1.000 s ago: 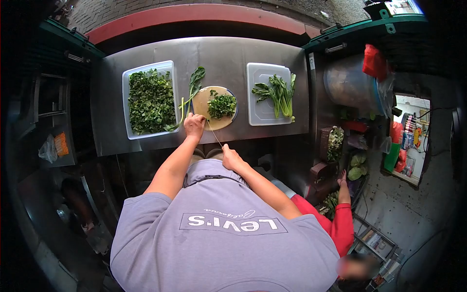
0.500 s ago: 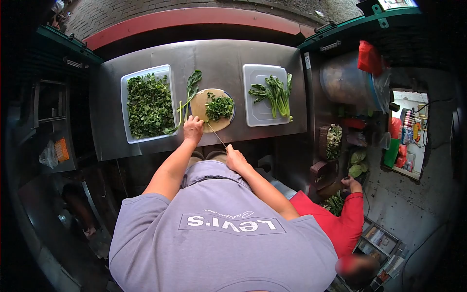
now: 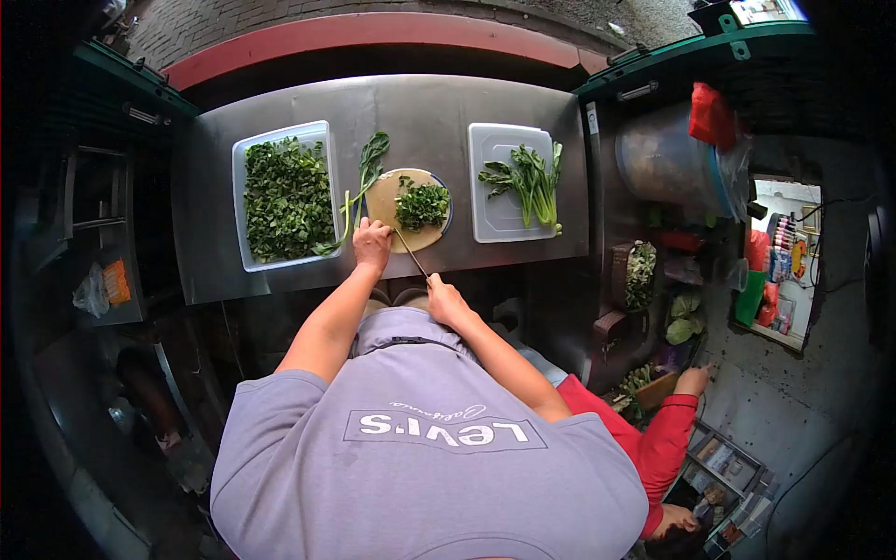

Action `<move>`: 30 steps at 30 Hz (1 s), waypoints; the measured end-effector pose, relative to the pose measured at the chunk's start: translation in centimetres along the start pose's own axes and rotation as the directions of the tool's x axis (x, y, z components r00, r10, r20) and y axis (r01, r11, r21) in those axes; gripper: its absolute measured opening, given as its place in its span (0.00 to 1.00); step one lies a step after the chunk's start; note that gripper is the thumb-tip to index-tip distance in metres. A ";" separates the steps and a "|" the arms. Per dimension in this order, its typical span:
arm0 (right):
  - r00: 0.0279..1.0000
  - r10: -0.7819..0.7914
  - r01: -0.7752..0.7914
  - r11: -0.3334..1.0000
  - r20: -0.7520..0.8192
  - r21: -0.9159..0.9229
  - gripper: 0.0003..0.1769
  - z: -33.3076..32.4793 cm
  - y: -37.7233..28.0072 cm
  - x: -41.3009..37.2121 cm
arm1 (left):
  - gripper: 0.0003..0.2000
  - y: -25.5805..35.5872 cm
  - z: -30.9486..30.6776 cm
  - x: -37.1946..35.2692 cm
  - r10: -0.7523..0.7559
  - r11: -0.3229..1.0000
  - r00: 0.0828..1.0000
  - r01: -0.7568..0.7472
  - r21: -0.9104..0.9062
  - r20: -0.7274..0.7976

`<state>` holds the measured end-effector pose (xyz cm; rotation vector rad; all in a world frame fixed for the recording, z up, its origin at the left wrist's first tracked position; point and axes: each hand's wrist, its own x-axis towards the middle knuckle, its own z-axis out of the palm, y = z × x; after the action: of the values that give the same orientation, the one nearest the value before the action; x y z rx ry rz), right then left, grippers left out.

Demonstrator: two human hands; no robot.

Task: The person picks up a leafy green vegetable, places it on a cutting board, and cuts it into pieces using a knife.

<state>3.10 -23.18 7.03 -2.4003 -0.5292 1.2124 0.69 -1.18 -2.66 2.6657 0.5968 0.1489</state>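
Note:
My right hand (image 3: 446, 299) is wrapped round the handle of a knife (image 3: 412, 253), whose blade slants up across the near edge of the round chopping board (image 3: 381, 198). My left hand (image 3: 372, 243) is closed at the board's near left edge, on leafy green stalks (image 3: 346, 211) that show beside it; the fingertips are close to the blade's tip. Chopped greens (image 3: 423, 204) lie in a heap on the board. Further up, a long leaf stalk (image 3: 371, 161) rests on the steel table between the board and a white tub (image 3: 330, 154) full of chopped greens (image 3: 285, 201).
On the right of the steel table (image 3: 420, 103), a bunch of whole greens (image 3: 535, 187) lies on a white plastic lid (image 3: 485, 219). A co-worker in a red sleeve (image 3: 670, 439) is at the lower right, near vegetables (image 3: 638, 378). A large clear container (image 3: 665, 157) stands beside the table.
The knife and my right hand have shifted slightly left, the blade now nearer my left fingertips. The co-worker's arm has moved outward to the right, and a brown board shows near it.

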 end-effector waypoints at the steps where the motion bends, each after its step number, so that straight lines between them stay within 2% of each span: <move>1: 1.000 -0.007 0.007 1.000 0.013 0.007 0.15 0.2 -0.1 0.0 | 0.02 0.0 0.0 0.0 -0.002 1.000 1.000 0.002 0.001 0.000; 7: 0.996 0.037 -0.036 0.999 0.077 -0.026 0.14 -0.5 -2.1 -0.2 | 0.02 0.0 0.2 -0.1 -0.032 0.999 0.999 0.031 -0.039 -0.010; 11: 0.999 -0.004 0.005 1.000 0.051 -0.029 0.14 0.0 -2.0 0.0 | 0.02 0.1 0.2 -0.1 -0.044 0.999 0.999 0.044 -0.022 -0.004; 13: 0.994 0.049 -0.044 0.997 0.100 -0.058 0.14 -0.4 -2.8 0.2 | 0.02 0.0 0.4 0.1 -0.050 0.999 0.999 0.050 -0.011 -0.008; 15: 0.994 0.039 -0.033 0.997 0.099 -0.065 0.14 0.1 -2.1 0.3 | 0.02 0.0 0.5 -0.1 -0.045 0.999 0.998 0.044 -0.031 -0.054; 19: 0.990 0.071 -0.065 0.997 0.125 -0.052 0.14 0.1 -1.2 -0.7 | 0.03 0.1 1.0 0.0 -0.084 0.996 0.995 0.082 -0.045 -0.051; 21: 0.989 0.090 -0.083 0.995 0.119 -0.058 0.14 -0.3 -1.3 -1.1 | 0.03 0.2 1.0 0.0 -0.129 0.990 0.991 0.126 -0.057 -0.042; 26: 0.988 0.117 -0.112 0.993 0.100 -0.046 0.14 -0.6 -1.2 -1.3 | 0.03 0.4 0.4 -0.2 -0.081 0.996 0.995 0.079 -0.042 -0.052; 28: 0.999 0.026 -0.025 0.999 0.028 -0.038 0.13 -0.2 -0.4 -0.9 | 0.03 0.5 -0.3 0.0 -0.068 0.997 0.997 0.067 -0.042 -0.037; 30: 0.999 0.036 -0.036 0.999 -0.005 -0.023 0.13 0.0 -0.1 -0.3 | 0.03 0.6 -1.1 0.0 -0.038 0.999 0.999 0.038 -0.027 0.008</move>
<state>2.87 -23.29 7.27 -2.4416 -0.5031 1.2219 0.69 -1.28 -1.45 2.6262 0.6381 0.1349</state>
